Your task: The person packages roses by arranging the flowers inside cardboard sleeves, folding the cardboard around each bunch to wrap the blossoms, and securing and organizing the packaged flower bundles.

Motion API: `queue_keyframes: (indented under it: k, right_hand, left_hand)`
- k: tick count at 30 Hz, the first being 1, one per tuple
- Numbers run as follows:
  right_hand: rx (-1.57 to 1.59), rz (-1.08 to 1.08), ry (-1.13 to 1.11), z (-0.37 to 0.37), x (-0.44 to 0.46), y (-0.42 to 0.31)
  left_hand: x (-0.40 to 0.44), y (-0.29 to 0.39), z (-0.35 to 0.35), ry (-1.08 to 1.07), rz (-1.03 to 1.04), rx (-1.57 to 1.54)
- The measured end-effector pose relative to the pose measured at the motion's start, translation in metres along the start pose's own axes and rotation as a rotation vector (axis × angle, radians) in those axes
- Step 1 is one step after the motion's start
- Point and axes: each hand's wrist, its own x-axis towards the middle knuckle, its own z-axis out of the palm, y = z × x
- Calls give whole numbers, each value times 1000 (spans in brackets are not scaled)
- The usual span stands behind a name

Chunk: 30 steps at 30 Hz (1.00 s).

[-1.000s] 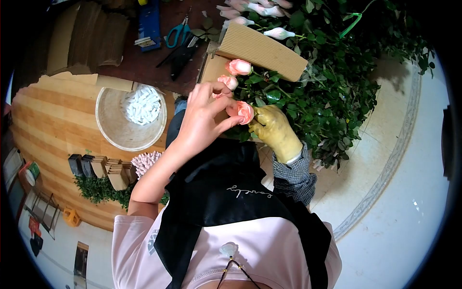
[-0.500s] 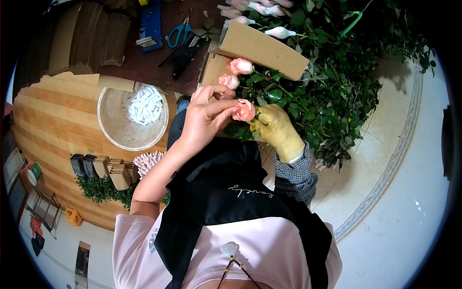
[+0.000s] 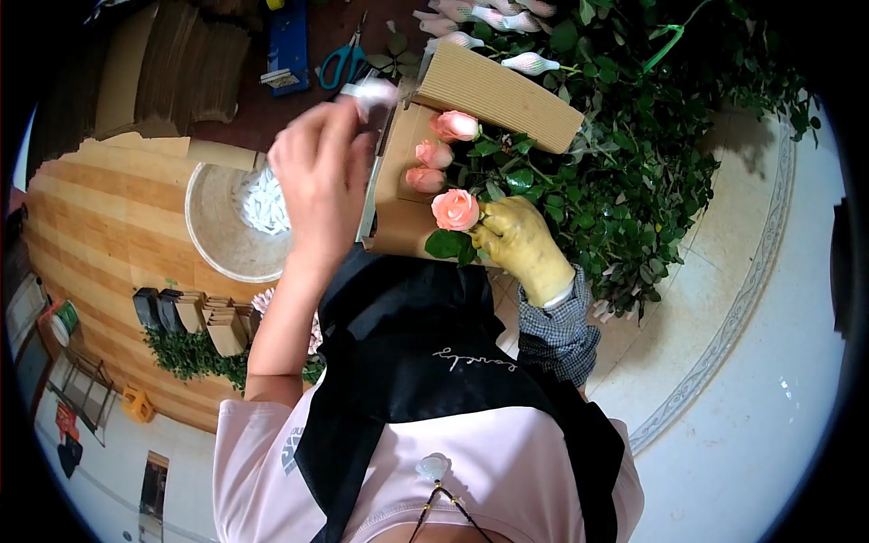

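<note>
My left hand [image 3: 321,158], bare and blurred by motion, is raised over the dark table beside the cardboard box. At its fingertips is a small white-and-pink piece [image 3: 373,92], too smeared to name. My right hand [image 3: 519,237], in a yellow glove, is closed round the stem just below an open pink rose [image 3: 455,210]. Three more roses lie along the cardboard beyond it: a pink rosebud [image 3: 424,179], a second rose [image 3: 434,154] and a paler rose [image 3: 455,126]. Green leaves [image 3: 579,208] spread out to their right.
Blue-handled scissors [image 3: 341,65] lie on the dark table. A white bucket [image 3: 201,217] of white pieces stands at left. Several net-sleeved blooms [image 3: 530,63] rest behind the corrugated cardboard flap [image 3: 498,95]. Stacked cardboard [image 3: 172,72] is at upper left.
My left hand has left the rose and swung up and left, with a white-and-pink piece now at its fingers. My right hand stays in place, and the rose now faces up.
</note>
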Motion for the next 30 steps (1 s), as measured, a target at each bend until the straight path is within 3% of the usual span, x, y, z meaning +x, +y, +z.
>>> queue_keyframes:
  k: [1, 3, 5, 7, 15, 19, 21, 23, 25, 26, 28, 30]
  right_hand:
    - [-18, -16, 6, -3, 1, -3]
    - [-33, -35, 12, -2, 1, -5]
    - [-45, -19, 49, 2, 1, -5]
    - [-58, -6, 22, 0, 1, -5]
    - [-91, 11, 0, -6, 2, -13]
    - [-223, -15, 26, -5, 10, -12]
    - [-324, -45, 18, 0, 19, -10]
    - [-335, -170, -103, 13, 35, -2]
    - [-602, -80, -354, 42, 49, 12]
    - [-537, -72, -323, 46, 53, 16]
    - [-542, -67, -352, 45, 55, 20]
    - [-493, -51, -359, 32, 47, 16]
  left_hand:
    - [0, -1, -2, 37, -117, 57]
    - [-9, 3, -4, -32, -112, -139]
    - [-17, 6, -11, -275, 102, -301]
    - [-21, 20, -7, -312, 168, -316]
    - [-19, 24, -1, -219, 363, -148]
    - [-14, 1, 0, -82, 44, 54]
    - [-15, -9, -9, -249, 17, 118]
    - [-14, -1, -9, -257, 25, 19]
    - [-16, 20, -5, -340, -6, -122]
    - [-18, 27, -7, -443, 98, -157]
    - [-44, 41, 6, -657, 135, -29]
    - [-68, 48, 21, -601, 252, 121]
